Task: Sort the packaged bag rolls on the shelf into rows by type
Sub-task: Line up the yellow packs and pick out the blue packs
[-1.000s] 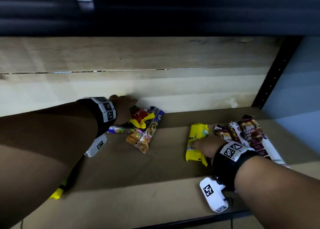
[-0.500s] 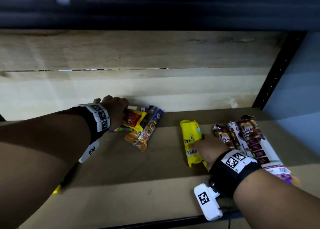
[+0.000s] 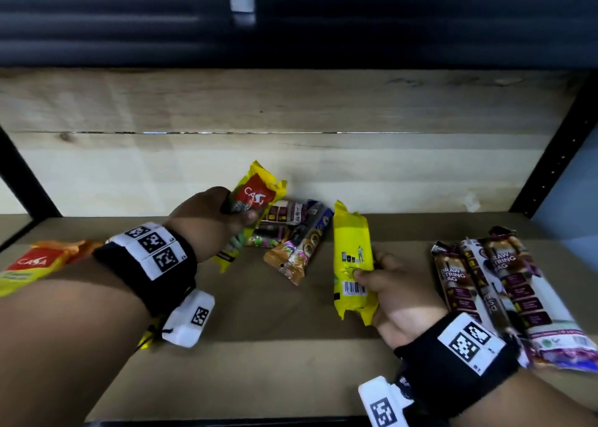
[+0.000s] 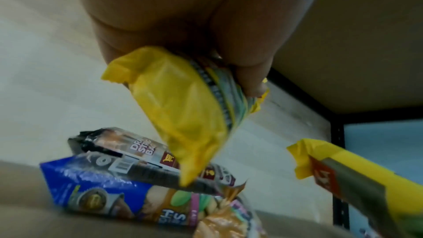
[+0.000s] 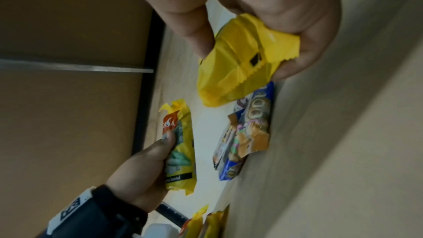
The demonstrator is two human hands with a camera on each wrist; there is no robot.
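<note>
My left hand [image 3: 223,219] grips a yellow pack with a red label [image 3: 250,206], lifted off the shelf and tilted; the same pack [image 4: 183,108] fills the left wrist view. My right hand [image 3: 382,284] holds a second yellow pack [image 3: 352,261] back side up, thumb across its barcode; that pack [image 5: 238,68] shows in the right wrist view too. Between the hands lies a small heap of mixed packs [image 3: 297,235], blue, orange and dark. Purple-brown drawstring bag packs [image 3: 498,287] lie side by side at the right. More yellow and red packs [image 3: 35,261] lie at the far left.
The brown shelf board [image 3: 259,345] has bare room in front of the heap. A pale wooden back wall [image 3: 291,167] closes the rear. Black metal uprights [image 3: 556,148] stand at both sides, and the shelf above is low.
My left hand has lifted the red-label yellow pack out of the heap. My right hand has picked up its yellow pack and turned it more upright. The view has moved closer.
</note>
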